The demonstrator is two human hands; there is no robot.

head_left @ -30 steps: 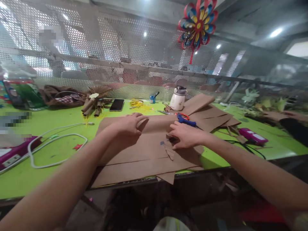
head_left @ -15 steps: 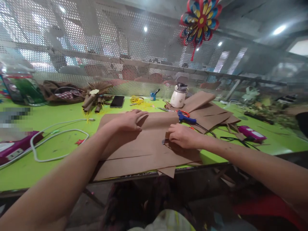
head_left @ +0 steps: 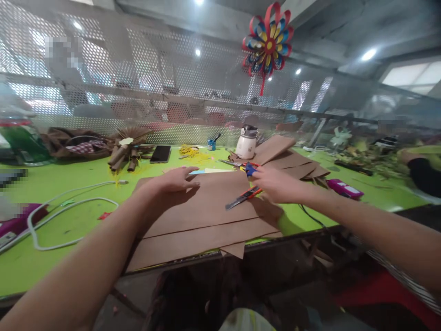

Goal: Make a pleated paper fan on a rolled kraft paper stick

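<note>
My left hand (head_left: 177, 179) lies on a stack of brown paper sheets (head_left: 203, 202), its fingers spread near the far edge. At the right of the stack, my right hand (head_left: 277, 184) is closed around the blue glue gun (head_left: 250, 169). Most of the gun is hidden under the palm; its dark cord runs off to the right. An orange-handled utility knife (head_left: 243, 198) rests on the top sheet beside the right hand, its blade pointing left. Scissors (head_left: 237, 163) with red-orange handles lie just beyond the hand.
Behind stand a white flask (head_left: 245, 143) and a small blue jar (head_left: 211, 144). A phone (head_left: 160, 154), rolled brown paper pieces (head_left: 119, 154) and a white cable (head_left: 74, 202) lie leftward. More brown paper (head_left: 292, 163) and a purple box (head_left: 344, 189) are on the right. Another person's sleeve (head_left: 425, 177) shows far right.
My right hand has left the small brown paper piece, now out of sight, and moved up onto the glue gun. The utility knife has come into view. My left hand stays on the sheets.
</note>
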